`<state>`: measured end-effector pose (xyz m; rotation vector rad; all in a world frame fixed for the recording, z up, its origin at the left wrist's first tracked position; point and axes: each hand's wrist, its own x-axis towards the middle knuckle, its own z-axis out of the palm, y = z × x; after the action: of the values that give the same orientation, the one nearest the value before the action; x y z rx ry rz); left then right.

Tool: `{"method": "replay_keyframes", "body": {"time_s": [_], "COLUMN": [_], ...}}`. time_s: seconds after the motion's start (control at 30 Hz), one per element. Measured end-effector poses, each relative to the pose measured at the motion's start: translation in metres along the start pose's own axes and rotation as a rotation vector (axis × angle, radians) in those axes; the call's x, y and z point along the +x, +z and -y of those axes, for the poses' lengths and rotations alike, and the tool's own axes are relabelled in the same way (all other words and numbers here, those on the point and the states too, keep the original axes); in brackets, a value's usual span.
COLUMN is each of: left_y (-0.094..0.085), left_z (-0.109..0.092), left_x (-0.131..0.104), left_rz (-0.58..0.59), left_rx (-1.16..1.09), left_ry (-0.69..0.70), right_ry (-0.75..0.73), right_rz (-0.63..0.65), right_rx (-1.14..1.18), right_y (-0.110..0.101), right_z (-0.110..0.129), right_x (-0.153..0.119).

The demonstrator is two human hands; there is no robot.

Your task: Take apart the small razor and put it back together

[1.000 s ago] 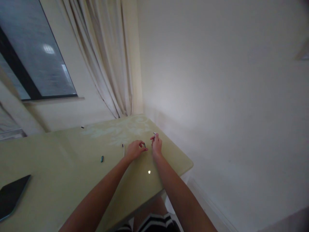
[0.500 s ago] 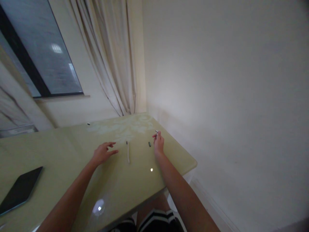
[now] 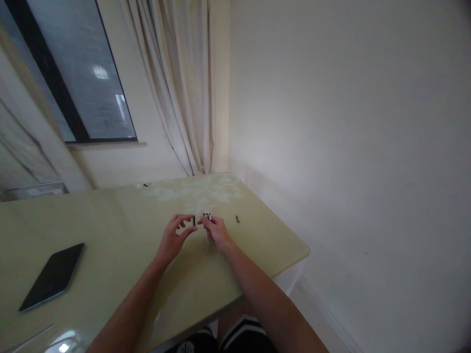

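Observation:
My left hand (image 3: pixel 176 234) pinches a small dark stick-shaped piece (image 3: pixel 194 221) upright between thumb and fingertips. Just to its right, my right hand (image 3: pixel 216 230) is closed on a small white-and-black object (image 3: pixel 207 216), whose kind I cannot make out. The two hands almost meet above the table, their fingertips a short gap apart. A second small dark piece (image 3: pixel 237 219) lies on the tabletop to the right of my right hand. The thin white strip seen earlier is not clearly visible; my right hand may cover it.
The pale glossy table (image 3: pixel 279 245) ends in a rounded corner near the wall (image 3: pixel 349 147). On the left lies a dark flat tablet-like device (image 3: pixel 53 277). A tiny dark item (image 3: pixel 145 185) rests by the far edge, below the curtain (image 3: pixel 184 88) and window (image 3: pixel 84 73).
My left hand has moved right and now pinches a dark piece. The right hand has come left beside it, still holding the white-and-black object. The view has shifted slightly left.

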<state>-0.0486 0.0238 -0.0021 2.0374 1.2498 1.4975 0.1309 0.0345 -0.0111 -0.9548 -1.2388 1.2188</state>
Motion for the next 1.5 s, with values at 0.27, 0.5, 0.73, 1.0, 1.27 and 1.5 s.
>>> {"method": "replay_keyframes", "body": {"time_s": [0.27, 0.5, 0.73, 1.0, 1.27, 1.5], "left_y": [0.017, 0.015, 0.021, 0.015, 0.007, 0.002], "left_z": [-0.021, -0.025, -0.017, -0.016, -0.015, -0.014], "left_x": [-0.010, -0.010, -0.015, -0.014, -0.014, -0.011], "left_rz": [0.044, 0.133, 0.270, 0.301, 0.263, 0.102], "left_rx": [-0.119, -0.295, -0.485, -0.528, -0.686, -0.824], "left_ry": [0.025, -0.319, -0.545, -0.567, -0.605, -0.551], "right_ry": [0.137, -0.152, -0.505, -0.583, -0.569, -0.527], "right_rz": [0.211, 0.017, 0.042, 0.002, -0.008, 0.076], "right_rx": [0.191, -0.073, -0.468, -0.563, -0.520, -0.354], "right_y": [-0.009, -0.012, -0.010, -0.014, -0.015, -0.014], "right_z": [0.009, 0.011, 0.010, 0.005, 0.009, 0.014], "right_x": [-0.022, -0.024, -0.031, -0.031, -0.033, -0.035]}}
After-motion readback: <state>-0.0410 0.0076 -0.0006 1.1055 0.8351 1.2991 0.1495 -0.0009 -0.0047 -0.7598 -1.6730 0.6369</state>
